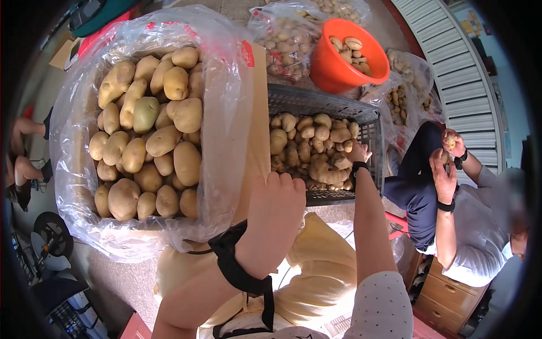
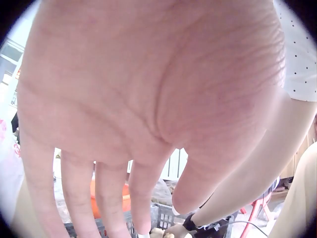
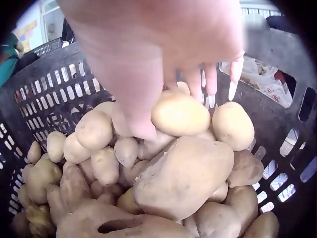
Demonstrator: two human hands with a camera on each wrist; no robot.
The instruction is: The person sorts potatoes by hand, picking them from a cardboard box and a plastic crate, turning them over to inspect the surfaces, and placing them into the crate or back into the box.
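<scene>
Filling the left of the head view, a lg cardboard box (image 1: 257, 107) w/ clear liner (image 1: 223, 107) holds big potatoes (image 1: 148, 116). Beside it: 1 blk crate (image 1: 313, 101) w/ mostly smaller spuds (image 1: 323, 172). Behind crate: 1 orange bucket (image 1: 339, 70), part-filled. 2 hands: L hand (image 1: 275, 202) near box's edge, fingers extended, grasping nothing; R hand (image 1: 358, 151) in crate, thumb + fingers around 1 yellowish potato (image 3: 181, 114), can't tell if gripped.
</scene>
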